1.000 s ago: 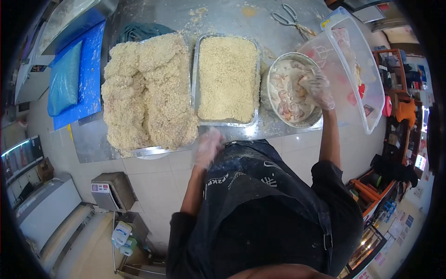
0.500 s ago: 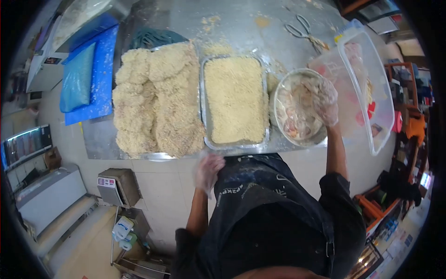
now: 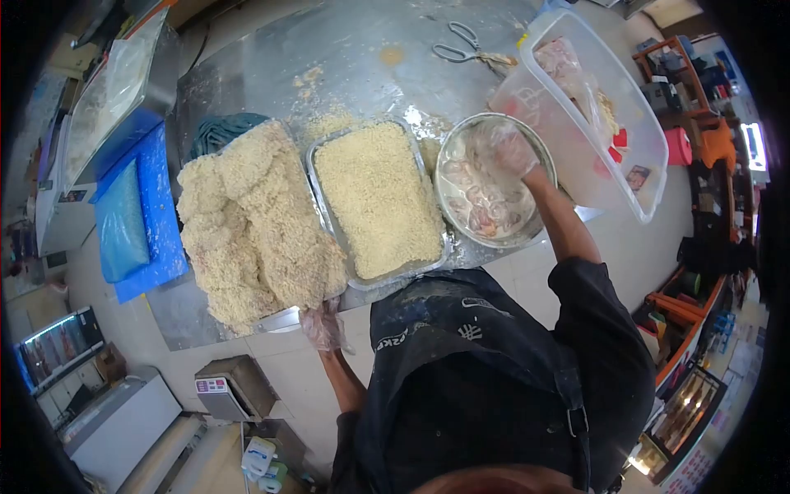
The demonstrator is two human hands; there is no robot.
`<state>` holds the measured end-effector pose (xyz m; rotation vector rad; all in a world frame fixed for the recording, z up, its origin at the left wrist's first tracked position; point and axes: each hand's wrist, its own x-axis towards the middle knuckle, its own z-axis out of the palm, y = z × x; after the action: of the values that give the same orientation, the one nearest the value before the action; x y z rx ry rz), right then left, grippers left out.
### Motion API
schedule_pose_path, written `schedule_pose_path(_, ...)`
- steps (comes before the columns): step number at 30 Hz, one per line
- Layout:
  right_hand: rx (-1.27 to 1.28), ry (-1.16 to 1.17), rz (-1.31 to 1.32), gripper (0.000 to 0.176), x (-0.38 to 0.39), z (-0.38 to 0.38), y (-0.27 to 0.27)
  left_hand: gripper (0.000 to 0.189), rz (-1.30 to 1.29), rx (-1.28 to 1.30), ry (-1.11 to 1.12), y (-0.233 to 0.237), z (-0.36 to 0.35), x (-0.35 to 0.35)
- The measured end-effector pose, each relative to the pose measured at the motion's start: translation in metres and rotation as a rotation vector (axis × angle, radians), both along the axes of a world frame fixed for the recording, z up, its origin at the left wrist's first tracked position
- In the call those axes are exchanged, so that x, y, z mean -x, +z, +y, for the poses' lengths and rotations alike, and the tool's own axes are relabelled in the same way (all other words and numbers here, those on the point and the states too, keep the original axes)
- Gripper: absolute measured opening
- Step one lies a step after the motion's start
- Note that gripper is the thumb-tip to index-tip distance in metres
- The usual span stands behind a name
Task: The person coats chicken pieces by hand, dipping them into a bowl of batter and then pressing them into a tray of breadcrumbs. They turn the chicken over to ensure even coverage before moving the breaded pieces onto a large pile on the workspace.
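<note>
My right hand (image 3: 513, 150), in a clear plastic glove, reaches into a round metal bowl (image 3: 550, 165) of meat pieces (image 3: 481, 210) in pale, wet batter. Its fingers are partly hidden among them, so whether they grip a piece cannot be told. Left of the bowl stands a metal tray (image 3: 316, 183) filled with pale crumbs (image 3: 378, 198). Farther left, large crumb-coated pieces (image 3: 255, 222) are heaped high on another tray. At the table's front edge below that heap, my gloved left hand (image 3: 323, 327) is open, its fingers loosely bent, with nothing visible in it.
A clear plastic tub (image 3: 543, 99) leans to the right of the bowl. Scissors (image 3: 457, 45) lie toward the back of the metal table (image 3: 346, 58). A dark green cloth (image 3: 226, 132) sits behind the heap, and a blue bag (image 3: 122, 224) lies on a blue sheet at the left.
The view has turned and shifted. My left hand has moved left along the table edge, to below the coated heap. My right hand has shifted from the bowl's right rim farther inside.
</note>
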<state>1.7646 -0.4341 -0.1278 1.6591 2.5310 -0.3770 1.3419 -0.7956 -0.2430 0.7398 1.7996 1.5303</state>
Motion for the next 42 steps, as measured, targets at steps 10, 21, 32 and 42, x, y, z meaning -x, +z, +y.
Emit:
schedule_pose_path(10,-0.381,0.215,0.456,0.038,-0.004,-0.042,0.007,0.025,0.013,-0.025,0.07,0.004,0.021,0.0)
schedule_pose_path(21,0.067,0.01,0.434,0.041,-0.017,0.028,-0.059,0.051,-0.396,0.234,-0.216,0.057,-0.005,0.02)
schedule_pose_path(32,-0.235,0.147,0.232,0.042,-0.049,0.006,-0.021,0.043,0.662,0.185,-0.872,0.135,0.088,-0.039)
schedule_pose_path(42,-0.112,0.198,0.301,0.045,-0.055,0.049,-0.021,0.03,0.463,-0.14,-1.174,0.183,0.175,-0.165)
